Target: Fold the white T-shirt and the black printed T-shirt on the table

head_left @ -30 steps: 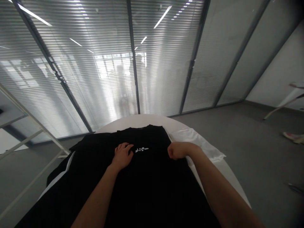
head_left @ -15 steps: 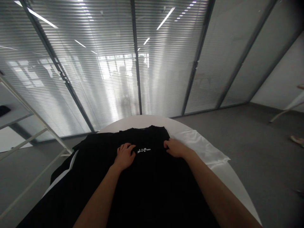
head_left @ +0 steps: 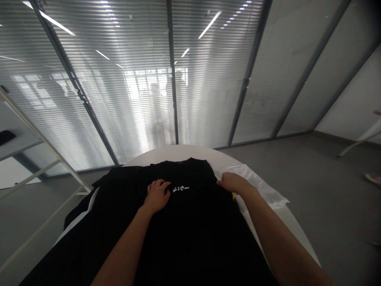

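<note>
A black T-shirt (head_left: 190,222) with small white lettering on its chest lies spread over a round white table (head_left: 175,151). Flat on the cloth, just left of the lettering, rests my left hand (head_left: 157,196) with its fingers spread. At the shirt's right edge, my right hand (head_left: 234,184) is closed, thumb and fingers pinching the black fabric. A small yellow patch (head_left: 233,196) shows right under that hand; what it is I cannot make out. More black cloth (head_left: 116,178) lies to the left, hanging past the table's edge.
Shiny white fabric (head_left: 264,188) lies at the table's right rim. A white metal frame (head_left: 53,153) stands close on the left. Behind the table runs a glass partition with blinds (head_left: 205,99). Grey floor (head_left: 327,186) extends to the right.
My right hand has moved to the right, drawing the shirt's edge outward. The yellow patch has come into view. My left hand stays in place.
</note>
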Tool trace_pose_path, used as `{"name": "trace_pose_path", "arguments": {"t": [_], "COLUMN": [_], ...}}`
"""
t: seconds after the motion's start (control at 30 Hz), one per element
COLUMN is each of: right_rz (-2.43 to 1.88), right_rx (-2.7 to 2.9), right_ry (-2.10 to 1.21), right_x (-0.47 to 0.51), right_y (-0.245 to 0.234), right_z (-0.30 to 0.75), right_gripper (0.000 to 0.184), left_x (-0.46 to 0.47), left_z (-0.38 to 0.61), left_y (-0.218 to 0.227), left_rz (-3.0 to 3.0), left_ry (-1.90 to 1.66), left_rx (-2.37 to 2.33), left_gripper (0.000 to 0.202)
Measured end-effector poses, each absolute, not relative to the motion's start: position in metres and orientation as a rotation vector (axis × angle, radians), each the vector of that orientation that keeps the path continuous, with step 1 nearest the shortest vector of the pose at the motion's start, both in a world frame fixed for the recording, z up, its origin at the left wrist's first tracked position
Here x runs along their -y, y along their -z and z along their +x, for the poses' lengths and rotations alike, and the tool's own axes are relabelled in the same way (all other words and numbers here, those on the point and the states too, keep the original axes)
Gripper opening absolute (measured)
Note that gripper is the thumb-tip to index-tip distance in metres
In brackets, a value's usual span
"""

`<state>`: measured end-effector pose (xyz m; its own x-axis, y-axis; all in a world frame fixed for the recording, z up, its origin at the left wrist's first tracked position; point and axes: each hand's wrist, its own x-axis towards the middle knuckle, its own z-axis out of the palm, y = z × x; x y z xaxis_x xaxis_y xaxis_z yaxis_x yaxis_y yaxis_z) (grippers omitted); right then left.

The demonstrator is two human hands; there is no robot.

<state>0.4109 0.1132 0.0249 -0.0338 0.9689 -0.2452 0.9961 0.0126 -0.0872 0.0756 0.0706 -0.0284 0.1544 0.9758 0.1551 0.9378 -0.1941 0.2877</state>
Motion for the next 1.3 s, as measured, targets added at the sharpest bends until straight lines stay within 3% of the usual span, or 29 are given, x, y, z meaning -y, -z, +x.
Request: {"name": "trace_pose_path", "arguments": {"t": [0.43, 0.67, 0.9, 1.13, 1.3], "right_rz": [1.828, 2.180, 2.141, 1.978, 1.875], "right_rx": [-2.310, -2.160, -2.172, -2.251, -2.437], "right_ry": [0.596, 1.301, 1.829, 1.854, 1.693], "right_x": [-0.114, -0.110, -0.097, -0.083, -0.069], "right_y": [-0.032, -0.041, -0.053, -0.062, -0.066], "right_z": [0.413, 0.424, 0.397, 0.356, 0.329], "right_gripper": [0.023, 0.020, 0.026, 0.030, 0.035], "left_x": [-0.072, -0.072, -0.071, -0.074, -0.071], "left_z": [0.077, 0.076, 0.077, 0.077, 0.084], "left_y": [0.031, 0.029, 0.027, 0.027, 0.018], "left_rz": [2.301, 2.287, 2.279, 2.228, 2.184], "left_ry": [-0.466, -0.436, -0.440, -0.489, -0.653], "left_rx": [-1.920, -1.928, -1.932, -1.926, -1.924], "left_gripper": [0.041, 0.041, 0.041, 0.038, 0.033]}}
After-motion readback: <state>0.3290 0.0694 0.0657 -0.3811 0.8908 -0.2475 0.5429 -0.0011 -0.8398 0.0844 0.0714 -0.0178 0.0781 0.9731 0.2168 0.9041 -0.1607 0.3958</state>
